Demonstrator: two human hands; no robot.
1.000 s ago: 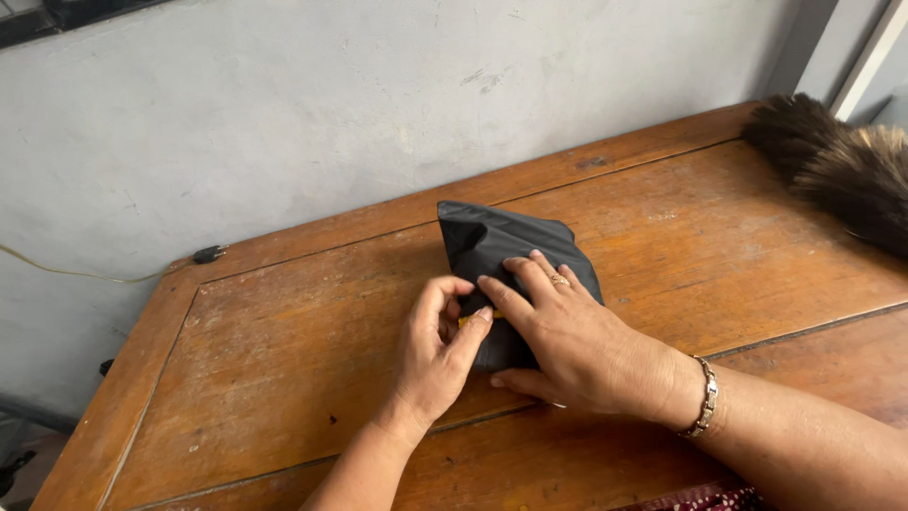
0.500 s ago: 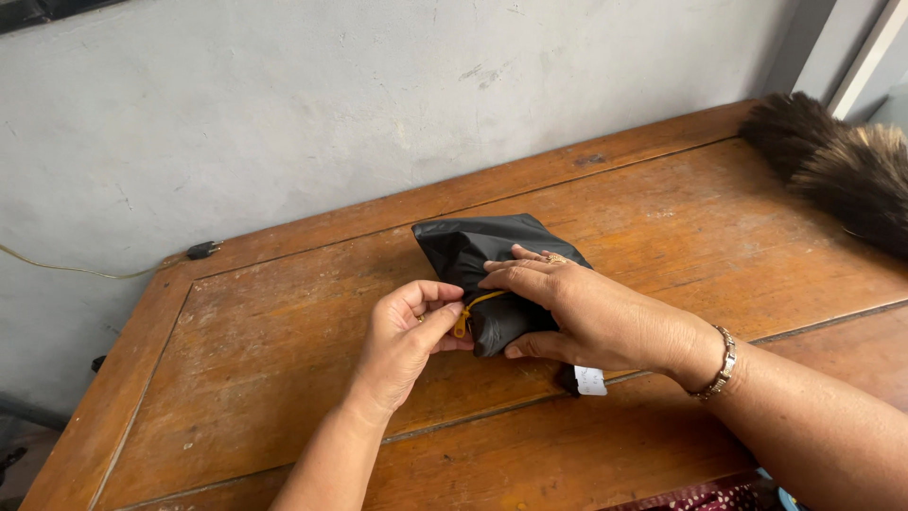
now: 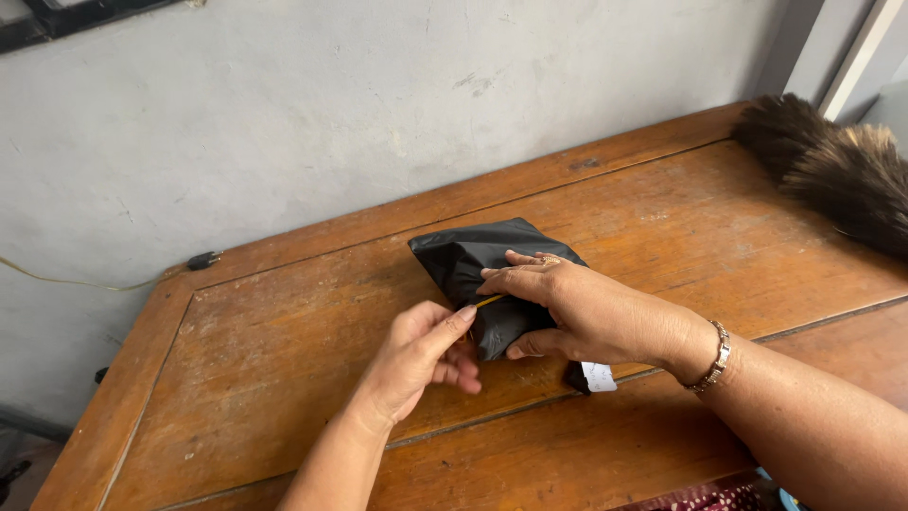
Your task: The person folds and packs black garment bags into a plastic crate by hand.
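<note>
A black plastic-wrapped bundle (image 3: 478, 260) lies on the wooden table (image 3: 284, 331), its near end lifted. My right hand (image 3: 577, 308) grips that end, thumb underneath and fingers on top. A thin yellow-brown band (image 3: 489, 301) stretches from the bundle's end to my left hand (image 3: 421, 355), whose fingers pinch it just to the left of the bundle. A small white tag (image 3: 599, 377) shows under my right wrist. A metal bracelet (image 3: 716, 358) circles that wrist.
A dark feather duster (image 3: 832, 170) lies at the table's far right corner. A grey plastered wall (image 3: 378, 85) runs behind the table. A thin cable with a small black plug (image 3: 202, 259) rests at the table's back left edge.
The bundle went from lying flat under both hands to having its near end raised. My left hand has pulled away to the left, drawing the thin band out.
</note>
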